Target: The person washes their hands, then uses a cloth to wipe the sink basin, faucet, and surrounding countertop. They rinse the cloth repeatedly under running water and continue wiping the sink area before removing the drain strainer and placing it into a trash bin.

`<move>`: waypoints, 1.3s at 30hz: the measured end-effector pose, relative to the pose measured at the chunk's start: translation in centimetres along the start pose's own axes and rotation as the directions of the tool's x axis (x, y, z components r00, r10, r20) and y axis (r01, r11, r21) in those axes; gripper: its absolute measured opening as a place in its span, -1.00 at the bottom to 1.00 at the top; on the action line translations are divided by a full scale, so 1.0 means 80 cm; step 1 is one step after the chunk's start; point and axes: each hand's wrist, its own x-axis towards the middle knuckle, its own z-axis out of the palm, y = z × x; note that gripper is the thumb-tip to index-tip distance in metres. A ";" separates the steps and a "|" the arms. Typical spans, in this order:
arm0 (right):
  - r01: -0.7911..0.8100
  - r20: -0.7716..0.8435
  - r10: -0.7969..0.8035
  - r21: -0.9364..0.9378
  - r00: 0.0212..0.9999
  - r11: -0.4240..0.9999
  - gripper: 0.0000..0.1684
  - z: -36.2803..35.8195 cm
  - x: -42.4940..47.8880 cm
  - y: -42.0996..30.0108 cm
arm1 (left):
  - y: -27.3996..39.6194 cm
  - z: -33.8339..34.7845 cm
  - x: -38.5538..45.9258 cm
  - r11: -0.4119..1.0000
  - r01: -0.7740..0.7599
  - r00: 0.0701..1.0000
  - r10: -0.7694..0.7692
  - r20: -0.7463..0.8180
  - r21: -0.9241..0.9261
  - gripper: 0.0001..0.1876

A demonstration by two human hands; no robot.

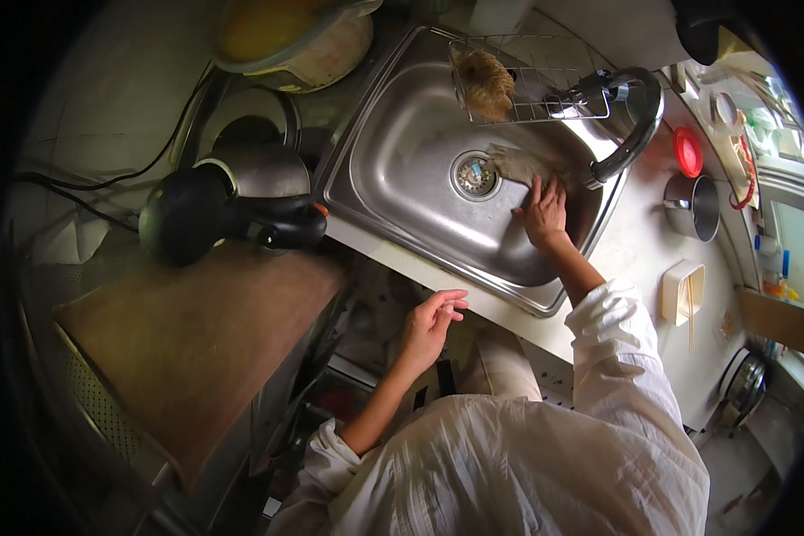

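Note:
My right hand [547,213] reaches into the stainless steel sink [402,134], its spread fingers touching the lower edge of a wet, greyish cloth [524,165]. The cloth lies on the basin floor, just right of the drain strainer [476,175], which holds small scraps. My left hand [433,324] hovers before the counter edge, fingers loosely bent, with nothing seen in it. Above the basin's far side, a wire rack [543,107] carries a brown scrubbing pad [485,82]. The curved faucet [633,134] reaches over the right side of the sink.
An electric kettle [268,174] stands left of the sink, near cables and a brown board [208,335]. Behind it is a large bowl [321,53]. On the right counter are a metal mug [693,208], a red lid [687,153] and a white tray [675,295] with chopsticks.

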 end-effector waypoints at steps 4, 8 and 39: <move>-0.007 0.375 0.109 -0.263 0.921 0.965 -0.27 0.016 -0.032 -0.046 | -0.001 -0.004 -0.018 0.999 0.008 1.000 -0.008 -0.001 -0.037 -0.68; 0.102 0.535 -0.185 0.181 0.824 0.978 -0.55 0.015 -0.041 -0.081 | -0.004 -0.011 -0.034 1.000 0.022 1.000 -0.022 0.005 -0.017 -0.70; 0.161 -0.070 -0.162 -0.012 0.984 0.987 -0.74 0.007 0.036 0.082 | -0.007 0.021 -0.010 0.999 0.045 0.998 -0.045 0.037 0.015 -0.72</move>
